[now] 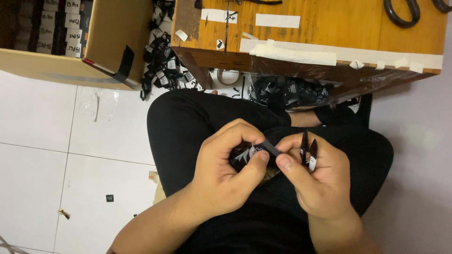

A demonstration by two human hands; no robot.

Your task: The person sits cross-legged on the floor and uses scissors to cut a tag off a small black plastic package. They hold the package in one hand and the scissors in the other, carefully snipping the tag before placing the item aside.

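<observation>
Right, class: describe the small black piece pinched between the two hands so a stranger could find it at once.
Start at the wooden table, then drop to the lap in black trousers. There the left hand and right hand pinch a small black label, unlike the loose pile on the floor.

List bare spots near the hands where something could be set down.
Free: white tiled floor left of the black-trousered lap, below the cardboard box. Crowded: black tag pile beside the wooden table, bagged tags under it.
</observation>
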